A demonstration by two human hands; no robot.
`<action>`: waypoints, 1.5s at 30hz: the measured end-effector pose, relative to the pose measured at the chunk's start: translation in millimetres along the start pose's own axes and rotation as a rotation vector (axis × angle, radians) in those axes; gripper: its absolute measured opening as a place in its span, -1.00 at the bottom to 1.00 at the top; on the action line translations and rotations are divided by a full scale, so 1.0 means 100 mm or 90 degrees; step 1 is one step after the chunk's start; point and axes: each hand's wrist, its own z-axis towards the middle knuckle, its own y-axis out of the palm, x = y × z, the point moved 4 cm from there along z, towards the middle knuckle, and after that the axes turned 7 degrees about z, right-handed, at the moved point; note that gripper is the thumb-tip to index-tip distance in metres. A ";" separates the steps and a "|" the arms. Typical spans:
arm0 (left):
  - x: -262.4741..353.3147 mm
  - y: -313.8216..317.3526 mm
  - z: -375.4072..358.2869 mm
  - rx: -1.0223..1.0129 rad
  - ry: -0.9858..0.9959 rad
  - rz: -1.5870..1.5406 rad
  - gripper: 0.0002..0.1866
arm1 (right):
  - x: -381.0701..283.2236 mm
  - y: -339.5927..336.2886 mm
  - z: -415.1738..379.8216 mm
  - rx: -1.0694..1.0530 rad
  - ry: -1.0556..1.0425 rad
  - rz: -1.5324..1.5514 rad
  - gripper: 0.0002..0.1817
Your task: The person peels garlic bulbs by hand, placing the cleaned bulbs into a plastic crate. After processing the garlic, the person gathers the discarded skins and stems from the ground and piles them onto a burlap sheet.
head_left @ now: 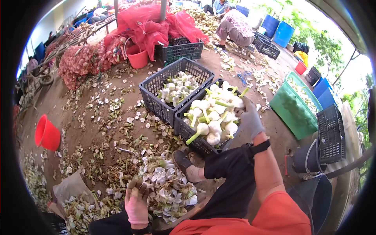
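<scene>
My right hand (251, 119), in a grey glove, reaches to the right side of a black crate (181, 131) heaped with white garlic bulbs (214, 115) that have green stems. Its fingers are bent round a garlic bulb (237, 102) at the top of the heap. Low in the view, my left hand (137, 201) wears a pink glove with dark, dirty fingertips. Those fingers are apart and hold nothing that I can see. Right beside that hand lies a pile of dry garlic skins (166, 188).
Behind the heaped crate stands another crate (156, 105), partly filled with peeled bulbs. A green tub (291, 105) is at right, a red bucket (47, 133) at left. Red net sacks (84, 62) lie farther back. A person (235, 27) crouches at the back. Scraps litter the ground.
</scene>
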 end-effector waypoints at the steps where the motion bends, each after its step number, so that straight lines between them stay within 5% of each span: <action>1: 0.01 -0.07 -0.01 0.012 0.005 0.010 -0.59 | 0.08 -0.12 0.12 0.024 -0.038 -0.115 -0.49; 5: 0.06 -0.37 -0.09 0.054 0.027 0.003 -0.61 | 0.42 -0.49 0.62 0.064 0.038 -0.100 -0.51; 8: 0.02 -0.72 -0.12 0.043 0.026 0.007 -0.64 | 0.66 -0.66 0.78 0.149 -0.001 -0.361 -0.58; 11: 0.00 -0.72 -0.21 0.110 0.039 -0.035 -0.65 | 1.43 -0.51 0.79 -0.034 0.012 -0.541 -0.70; 13: -0.04 -0.77 -0.24 0.161 0.012 -0.010 -0.68 | 2.14 -0.27 0.75 -0.007 -0.090 -0.412 -0.72; 14: -0.02 -0.73 -0.27 0.173 0.012 -0.014 -0.68 | 2.00 -0.14 0.60 -0.097 0.220 -0.304 -0.72; 19: 0.07 -0.74 -0.34 0.171 0.050 -0.017 -0.64 | 3.29 -0.39 0.76 -0.079 0.188 -0.232 -0.42; 22: 0.08 -0.92 -0.35 0.187 0.102 -0.045 -0.58 | 2.42 -0.43 0.70 -0.155 0.305 -0.255 -0.25; 25: 0.37 -1.00 -0.34 0.260 0.154 -0.028 -0.57 | 1.75 -0.53 0.87 -0.106 0.044 -0.183 -0.24; 29: 1.20 -0.62 -0.21 0.211 0.226 0.044 -0.52 | -0.93 0.26 -0.26 -0.229 0.022 0.368 -0.32; 31: 1.55 -0.54 -0.08 0.181 0.238 0.098 -0.51 | -1.34 0.74 -0.78 -0.349 0.043 0.485 -0.47; 33: 1.80 -0.63 0.14 0.138 0.210 0.282 -0.51 | -1.40 1.39 -1.32 -0.518 -0.292 -0.377 -0.57; 34: 1.85 -0.86 0.30 0.109 0.187 0.342 -0.49 | -1.20 1.68 -1.64 -0.590 -0.078 -0.025 -0.62; 35: 1.86 -1.14 0.47 0.112 0.188 0.342 -0.49 | -0.92 2.03 -2.10 -0.562 0.416 0.356 -0.62; 37: 1.73 -1.73 0.83 0.124 0.162 0.459 -0.43 | -0.16 2.42 -2.81 -0.526 0.744 0.376 -0.58; 38: 1.61 -2.08 1.00 0.171 0.132 0.511 -0.42 | 0.83 2.56 -3.14 -0.499 0.686 0.317 -0.53; 39: 1.41 -2.43 1.13 0.218 0.098 0.564 -0.41 | 0.59 2.51 -3.20 -0.350 0.811 0.180 -0.54; 43: 0.40 -3.45 1.62 0.302 -0.033 0.722 -0.27 | 1.54 2.55 -3.54 -0.216 1.029 0.320 -0.42; 45: 0.06 -3.66 1.84 0.404 -0.137 0.843 -0.24 | 2.09 2.64 -3.46 -0.192 1.028 0.358 -0.42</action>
